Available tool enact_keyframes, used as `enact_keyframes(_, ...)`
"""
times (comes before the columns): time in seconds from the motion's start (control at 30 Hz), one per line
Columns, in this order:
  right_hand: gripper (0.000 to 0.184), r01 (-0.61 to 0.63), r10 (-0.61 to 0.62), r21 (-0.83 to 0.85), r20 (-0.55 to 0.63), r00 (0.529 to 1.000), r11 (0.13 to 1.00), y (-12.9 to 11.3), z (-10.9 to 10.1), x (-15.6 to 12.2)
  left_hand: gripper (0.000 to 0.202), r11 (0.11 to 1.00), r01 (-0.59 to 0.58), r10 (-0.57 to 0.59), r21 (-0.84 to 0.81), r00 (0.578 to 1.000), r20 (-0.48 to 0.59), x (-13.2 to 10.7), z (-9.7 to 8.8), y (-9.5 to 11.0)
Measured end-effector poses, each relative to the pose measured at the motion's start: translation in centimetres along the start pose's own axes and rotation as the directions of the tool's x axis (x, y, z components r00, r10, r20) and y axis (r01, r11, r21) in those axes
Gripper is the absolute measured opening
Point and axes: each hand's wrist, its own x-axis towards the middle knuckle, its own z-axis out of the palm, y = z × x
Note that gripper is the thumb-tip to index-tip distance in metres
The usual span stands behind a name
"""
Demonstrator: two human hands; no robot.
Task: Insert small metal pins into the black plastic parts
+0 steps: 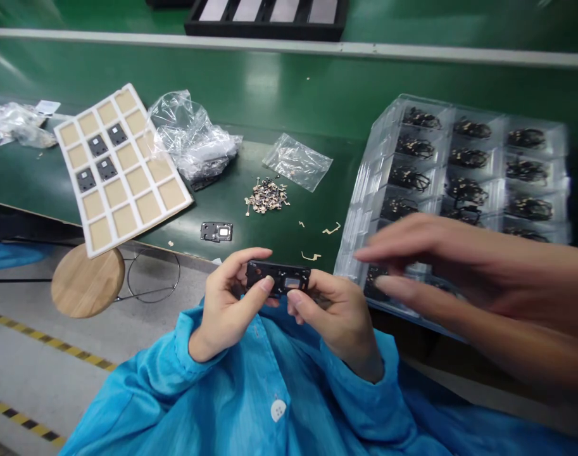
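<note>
1. Green worktop is occupied by a white-ribbed tray at left and a clear compartment tray at right.
2. Near the worktop's front edge, a black module is held up between both hands.
3. One end is pinched by the left hand, thumb on its face; the other is gripped by the right hand's thumb and fingers.
4. Beyond, small parts are heaped.

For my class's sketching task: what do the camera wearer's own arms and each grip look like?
The left grip and right grip are bare hands, five-fingered, with no gloves or rings visible. The arms wear bright blue, loose, creased sleeves ending in cuffs near the wrists. No cables or markings show on them.
</note>
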Motion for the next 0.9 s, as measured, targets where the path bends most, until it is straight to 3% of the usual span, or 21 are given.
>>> enact_keyframes(0.03, 0.012, 0.024, -0.022, -0.025, 0.071, 0.997, 0.999, -0.4, -1.3, 0.8, 0.024, 1.000, -0.001, 0.001, -0.004, 1.000, 0.002, 0.0, 0.0, 0.0)
enact_keyframes(0.07, 0.017, 0.095, -0.061, -0.103, 0.297, 0.953, 0.990, -0.8, -2.3, 1.6, 0.024, 1.000, -0.002, 0.002, -0.005, 1.000, 0.006, 0.0, 0.0, -0.1)
enact_keyframes(0.17, 0.017, 0.194, -0.087, -0.174, 0.487, 0.869, 0.965, -1.0, -3.4, 3.1, 0.027, 1.000, -0.004, 0.004, 0.003, 1.000, 0.021, -0.1, 0.0, -0.1)
enact_keyframes(0.37, 0.011, 0.220, -0.131, -0.146, 0.456, 0.880, 0.965, 0.0, -1.5, 2.6, 0.028, 0.994, -0.067, 0.063, 0.084, 0.997, 0.047, -0.1, -0.1, -0.2)
enact_keyframes(0.67, 0.016, 0.225, -0.092, -0.215, 0.497, 0.863, 0.950, -1.0, -1.9, 2.7, 0.029, 0.985, -0.103, 0.096, 0.135, 0.994, 0.056, 0.0, 0.3, -0.4)
enact_keyframes(0.9, 0.017, 0.153, -0.026, -0.217, 0.497, 0.867, 0.964, -0.8, -2.0, 2.8, 0.027, 0.985, -0.085, 0.080, 0.148, 0.996, 0.045, 0.2, 0.6, -0.5)
